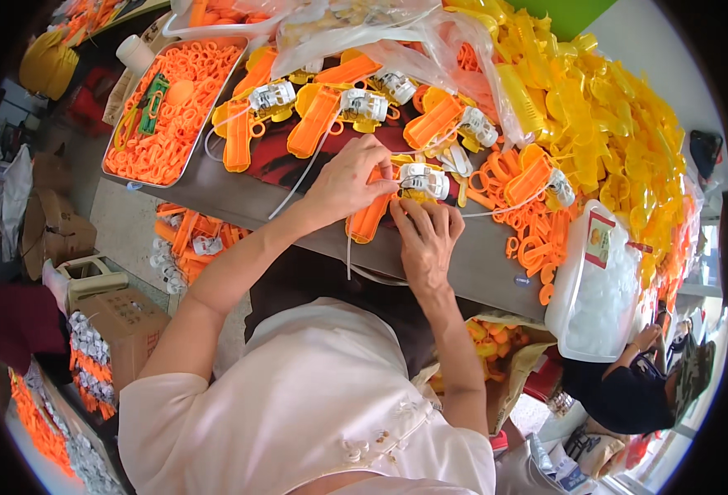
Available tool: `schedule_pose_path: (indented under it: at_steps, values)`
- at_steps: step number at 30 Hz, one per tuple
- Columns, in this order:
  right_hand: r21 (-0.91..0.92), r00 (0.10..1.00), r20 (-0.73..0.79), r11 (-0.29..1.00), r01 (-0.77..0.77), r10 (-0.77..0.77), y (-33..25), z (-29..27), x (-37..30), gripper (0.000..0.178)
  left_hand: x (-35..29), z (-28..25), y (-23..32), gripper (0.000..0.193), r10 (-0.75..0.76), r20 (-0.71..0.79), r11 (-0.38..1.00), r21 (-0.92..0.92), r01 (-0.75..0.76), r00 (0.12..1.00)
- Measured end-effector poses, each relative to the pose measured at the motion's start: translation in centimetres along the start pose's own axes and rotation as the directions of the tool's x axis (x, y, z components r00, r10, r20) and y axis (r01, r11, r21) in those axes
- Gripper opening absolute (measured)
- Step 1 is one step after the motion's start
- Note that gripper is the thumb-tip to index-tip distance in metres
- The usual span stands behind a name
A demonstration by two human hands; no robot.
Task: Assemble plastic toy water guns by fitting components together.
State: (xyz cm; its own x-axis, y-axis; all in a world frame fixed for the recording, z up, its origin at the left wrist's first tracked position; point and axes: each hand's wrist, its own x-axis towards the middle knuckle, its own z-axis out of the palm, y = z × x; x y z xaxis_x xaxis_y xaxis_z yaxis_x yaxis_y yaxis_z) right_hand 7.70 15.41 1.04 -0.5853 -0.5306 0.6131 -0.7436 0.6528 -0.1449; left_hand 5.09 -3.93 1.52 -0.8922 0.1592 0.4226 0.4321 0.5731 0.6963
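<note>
An orange plastic toy body with a white mechanism [424, 181] and a yellow part beneath it lies at the table's front edge. My left hand [349, 183] reaches over its orange handle [367, 221], thumb and fingers pinched together beside the white mechanism. What is in that pinch is too small to make out. My right hand [428, 239] grips the same toy body from the near side, its fingertips against the yellow part. A thin whitish tube [349, 257] hangs down by the handle. Several similar toy bodies [314, 122] lie just beyond, some with thin tubes trailing.
A metal tray [200, 142] of small orange rings, with green snips [151, 109], stands at the left. Loose orange parts [537, 247] and a clear plastic tub [597, 285] lie right, below heaped yellow shells [595, 124]. Another person [628, 388] is at the far right.
</note>
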Motion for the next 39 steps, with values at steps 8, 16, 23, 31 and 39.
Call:
schedule_pose_path:
  at_steps: [8, 16, 23, 31, 39]
  values:
    - [0.002, 0.994, 0.08, 0.997, 0.071, -0.071, 0.4, 0.0, -0.6, 0.039, -0.1, 0.4, 1.6, 0.026, -0.103, 0.002, 0.988, 0.117, 0.102, 0.995]
    - [0.174, 0.969, 0.011, 0.954, -0.245, 0.247, -2.7, 0.9, -0.4, 0.037, 1.2, -1.0, 0.7, 0.024, -0.088, 0.111, 0.977, 0.205, 0.064, 0.99]
    - [0.099, 0.977, 0.112, 0.976, -0.195, 0.184, 2.3, 0.5, 3.3, 0.055, 0.4, -0.2, 1.1, 0.025, 0.09, 0.017, 0.92, 0.38, -0.089, 0.996]
    - [0.073, 0.966, 0.116, 0.968, -0.241, 0.232, 3.3, 1.6, 3.4, 0.049, 0.1, 0.8, -0.4, 0.024, 0.067, -0.002, 0.994, 0.085, -0.067, 0.998]
    - [0.129, 0.938, 0.175, 0.938, -0.323, 0.299, 3.2, 1.2, 3.5, 0.042, 0.0, 0.9, -0.2, 0.022, 0.11, -0.047, 0.99, 0.093, -0.106, 0.993]
